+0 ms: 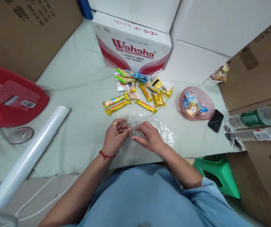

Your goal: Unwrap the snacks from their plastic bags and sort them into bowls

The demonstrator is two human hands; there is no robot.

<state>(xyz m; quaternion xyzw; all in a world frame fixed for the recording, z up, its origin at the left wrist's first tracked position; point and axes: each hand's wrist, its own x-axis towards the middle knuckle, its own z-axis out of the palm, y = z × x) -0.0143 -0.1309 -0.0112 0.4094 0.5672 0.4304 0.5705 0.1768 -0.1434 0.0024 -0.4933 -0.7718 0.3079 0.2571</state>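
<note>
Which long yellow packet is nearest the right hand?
The single long yellow packet just beyond the right hand and clear plastic; the others lie paired at left or farther back.

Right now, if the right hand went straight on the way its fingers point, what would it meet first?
Most likely the left hand, though it might brush the clear plastic first; depth there is hard to judge.

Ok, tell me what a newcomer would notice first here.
Probably the Wahaha box, with its big red lettering, at the back of the table. Just in front lie bright yellow packets, with a pink bowl to their right. The red container at the left edge stands out too.
</note>
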